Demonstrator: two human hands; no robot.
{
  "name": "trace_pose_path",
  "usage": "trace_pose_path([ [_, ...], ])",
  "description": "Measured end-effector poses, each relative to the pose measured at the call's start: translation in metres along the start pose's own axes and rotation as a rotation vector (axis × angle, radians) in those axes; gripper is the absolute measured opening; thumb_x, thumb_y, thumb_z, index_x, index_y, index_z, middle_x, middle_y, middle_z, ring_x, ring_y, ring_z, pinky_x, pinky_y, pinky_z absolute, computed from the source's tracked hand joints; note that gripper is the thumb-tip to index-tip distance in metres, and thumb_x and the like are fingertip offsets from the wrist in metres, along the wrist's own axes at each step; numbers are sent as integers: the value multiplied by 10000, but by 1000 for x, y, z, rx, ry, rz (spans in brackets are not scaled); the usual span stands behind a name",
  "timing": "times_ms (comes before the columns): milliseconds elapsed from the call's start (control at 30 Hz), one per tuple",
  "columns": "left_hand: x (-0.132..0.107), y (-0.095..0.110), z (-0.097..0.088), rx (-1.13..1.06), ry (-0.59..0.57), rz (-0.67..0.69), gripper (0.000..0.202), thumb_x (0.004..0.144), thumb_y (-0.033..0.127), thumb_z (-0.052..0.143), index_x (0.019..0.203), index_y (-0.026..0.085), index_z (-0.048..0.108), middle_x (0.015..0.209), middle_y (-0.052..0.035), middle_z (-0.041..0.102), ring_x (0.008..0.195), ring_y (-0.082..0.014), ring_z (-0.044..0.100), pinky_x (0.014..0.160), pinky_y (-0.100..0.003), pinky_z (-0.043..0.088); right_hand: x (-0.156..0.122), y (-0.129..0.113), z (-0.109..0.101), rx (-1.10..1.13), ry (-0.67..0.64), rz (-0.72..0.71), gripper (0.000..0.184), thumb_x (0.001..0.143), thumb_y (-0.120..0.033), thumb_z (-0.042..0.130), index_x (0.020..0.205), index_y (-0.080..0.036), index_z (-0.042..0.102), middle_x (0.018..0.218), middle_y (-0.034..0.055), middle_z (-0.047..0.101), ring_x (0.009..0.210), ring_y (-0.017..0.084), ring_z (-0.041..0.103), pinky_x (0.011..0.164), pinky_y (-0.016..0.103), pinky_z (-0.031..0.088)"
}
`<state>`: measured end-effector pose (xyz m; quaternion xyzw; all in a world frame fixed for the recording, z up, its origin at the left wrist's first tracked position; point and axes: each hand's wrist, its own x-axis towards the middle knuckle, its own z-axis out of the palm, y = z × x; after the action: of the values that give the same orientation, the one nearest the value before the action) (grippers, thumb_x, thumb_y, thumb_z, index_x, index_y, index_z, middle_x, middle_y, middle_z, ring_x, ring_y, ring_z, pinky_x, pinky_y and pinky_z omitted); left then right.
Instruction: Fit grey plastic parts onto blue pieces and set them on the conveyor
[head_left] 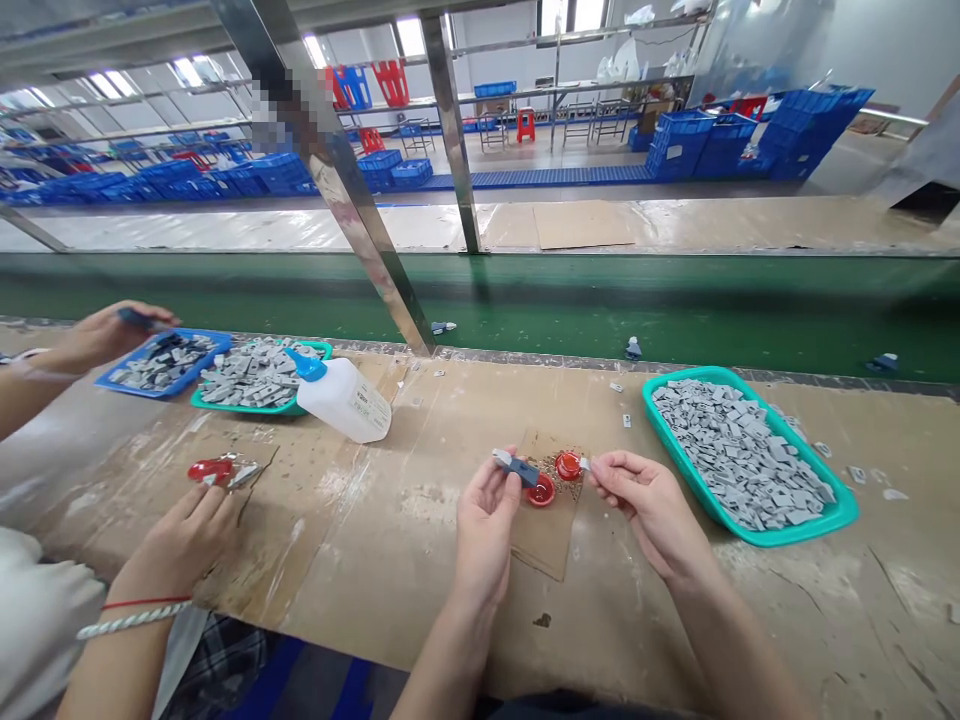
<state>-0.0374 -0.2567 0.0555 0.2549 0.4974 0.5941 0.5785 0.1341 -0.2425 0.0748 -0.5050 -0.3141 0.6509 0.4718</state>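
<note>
My left grip (484,512) clamps a dark-grey plastic part (519,468); my right grip's (651,503) fingertip pinch could drop the small pale tab (585,464).

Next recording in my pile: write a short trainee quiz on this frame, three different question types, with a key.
1. True or false: the person's left hand holds a dark-bodied piece with a light tip.
2. Multiple choice: the tray of small grey parts nearest the person's right hand is
A) red
B) blue
C) turquoise
3. Fill in: the whitish bottle has a ____ spout.

Key:
1. True
2. C
3. blue
</note>
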Motion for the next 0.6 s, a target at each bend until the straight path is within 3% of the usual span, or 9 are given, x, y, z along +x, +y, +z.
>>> trace_pose_path([
  [167, -6, -2, 15, 1, -83, 15, 304, 732, 226, 704, 1029, 190, 649, 1031, -70, 687, 991, -181, 627, 854, -268, 495, -13, -5, 15, 15, -78, -56, 220, 710, -348, 735, 708, -154, 634, 655, 15, 620, 594, 89, 469, 528, 195, 342],
  [600, -15, 2, 15, 187, -182, 114, 237, 766, 207, 668, 1003, 200, 685, 1013, -69, 709, 984, -201, 644, 888, -301, 496, -14, 5, 19, -149, -117, -72, 285, 742, -415, 683, 724, -167, 544, 642, -1, 578, 607, 106, 485, 493, 199, 343],
])
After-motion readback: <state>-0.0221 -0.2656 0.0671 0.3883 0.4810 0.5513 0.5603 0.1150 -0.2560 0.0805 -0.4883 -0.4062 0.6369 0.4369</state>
